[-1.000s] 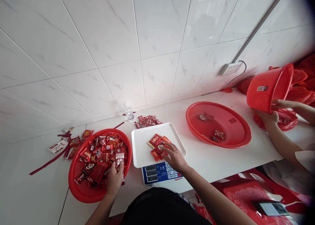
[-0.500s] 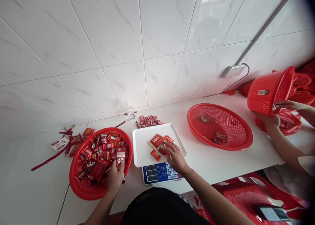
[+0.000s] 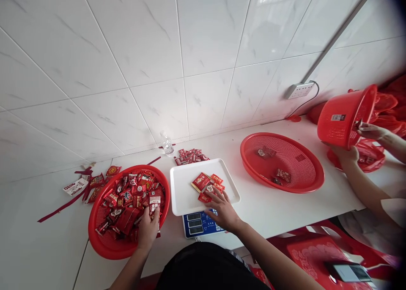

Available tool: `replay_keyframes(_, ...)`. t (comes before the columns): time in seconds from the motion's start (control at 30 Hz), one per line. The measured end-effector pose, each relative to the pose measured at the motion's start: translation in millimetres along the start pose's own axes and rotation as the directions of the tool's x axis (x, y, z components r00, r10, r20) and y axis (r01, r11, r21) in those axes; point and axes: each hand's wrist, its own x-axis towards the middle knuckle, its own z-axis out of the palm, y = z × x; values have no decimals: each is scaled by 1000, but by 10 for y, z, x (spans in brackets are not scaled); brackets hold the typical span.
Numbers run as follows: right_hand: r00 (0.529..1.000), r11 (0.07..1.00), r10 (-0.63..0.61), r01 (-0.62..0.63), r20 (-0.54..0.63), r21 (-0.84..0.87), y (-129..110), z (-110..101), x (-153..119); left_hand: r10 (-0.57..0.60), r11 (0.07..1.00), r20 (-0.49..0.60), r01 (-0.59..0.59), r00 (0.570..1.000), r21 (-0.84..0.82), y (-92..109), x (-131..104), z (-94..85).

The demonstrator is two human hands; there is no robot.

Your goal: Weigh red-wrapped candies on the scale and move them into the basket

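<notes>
My left hand is closed on a red and white candy packet at the right side of a red basket heaped with wrapped sweets. Over the front right part of a white tray, my right hand has its fingers spread, the tips at several red packets lying on it. The tray rests on a blue scale with number keys, some of them covered by my right hand.
A wide red basket with a few packets stands right of the tray. Behind the tray are a small sweets pile and a clear bottle. Far right, another person's hands hold a tilted red basket.
My right hand has moved slightly left and toward me, its fingers more spread. Another small red packet shows on the tray. The other person's upper hand has moved back from their basket.
</notes>
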Motion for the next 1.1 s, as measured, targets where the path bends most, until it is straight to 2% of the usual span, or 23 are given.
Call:
replay_keyframes(0.17,980,990,135,-140,-145,-24,222,7,-41,1,1000,14,-1,1000,14,10,-3,0)
replay_keyframes(0.43,962,996,91,-87,-256,27,391,1,-42,-20,999,19,19,1000,49,16,0,-8)
replay_keyframes(0.57,942,986,166,-154,-293,66,425,-6,13,-13,1000,5,13,1000,22,21,-2,-9)
replay_keyframes(0.7,932,954,296,-300,-208,11,388,42,182,-21,1000,20,21,1000,12,38,-5,-8)
replay_keyframes(0.8,941,945,318,-325,-118,-44,289,107,352,-25,1000,18,25,1000,-8,41,-2,-6)
replay_keyframes(0.9,959,953,277,-281,-49,-116,169,169,508,-16,1000,8,16,1000,-8,23,3,-1)
replay_keyframes(1.1,992,978,118,-107,50,-180,32,202,711,-38,999,12,38,999,19,-24,9,24)
